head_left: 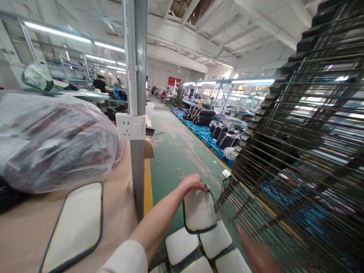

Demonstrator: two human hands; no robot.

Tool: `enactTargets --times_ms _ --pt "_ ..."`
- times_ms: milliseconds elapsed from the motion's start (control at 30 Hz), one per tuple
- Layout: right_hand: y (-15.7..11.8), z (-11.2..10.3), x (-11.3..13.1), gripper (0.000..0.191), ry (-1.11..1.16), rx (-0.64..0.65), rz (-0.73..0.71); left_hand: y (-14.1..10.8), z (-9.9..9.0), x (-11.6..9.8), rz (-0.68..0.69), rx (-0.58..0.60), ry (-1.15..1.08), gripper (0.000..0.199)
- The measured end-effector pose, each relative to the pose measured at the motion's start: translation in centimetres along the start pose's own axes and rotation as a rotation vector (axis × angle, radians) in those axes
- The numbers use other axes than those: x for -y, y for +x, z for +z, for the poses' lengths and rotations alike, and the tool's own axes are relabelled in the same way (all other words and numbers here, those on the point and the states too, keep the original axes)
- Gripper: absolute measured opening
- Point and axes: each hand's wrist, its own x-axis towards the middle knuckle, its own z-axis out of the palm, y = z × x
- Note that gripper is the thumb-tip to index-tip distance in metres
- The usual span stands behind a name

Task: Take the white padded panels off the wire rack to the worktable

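White panel (200, 212), round-cornered, dark-edged, beneath left hand (195, 183); wire rack (295, 125) alongside.

Left: table (121, 212), 1 panel (75, 223) on it, bundle (62, 144) behind panel. Socket (128, 127) on post (138, 167), right of bundle. Right: wire racks (273, 151), other panels (182, 245) left of them. Aisle (167, 151) ahead, pallets (212, 141) bearing bags (203, 116) alongside.
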Motion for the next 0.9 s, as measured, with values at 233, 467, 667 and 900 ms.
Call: enactTargets --times_ms 233,467,667,900 --pt "1.1 -1.8 0.6 0.074 -0.125 -0.004 -0.124 0.6 0.4 0.4 0.031 -0.059 0.011 0.022" --pt "1.7 -2.5 0.5 0.078 -0.129 -0.029 -0.158 1.2 0.6 0.0 0.058 -0.137 0.083 0.023" --pt "1.7 -2.7 0.3 0.076 -0.135 0.002 -0.099 1.0 0.4 0.1 0.141 -0.179 0.106 0.021" --pt "1.6 -2.4 -0.1 0.077 -0.157 -0.020 -0.089 1.4 0.0 1.4 0.199 -0.081 -0.038 0.018"
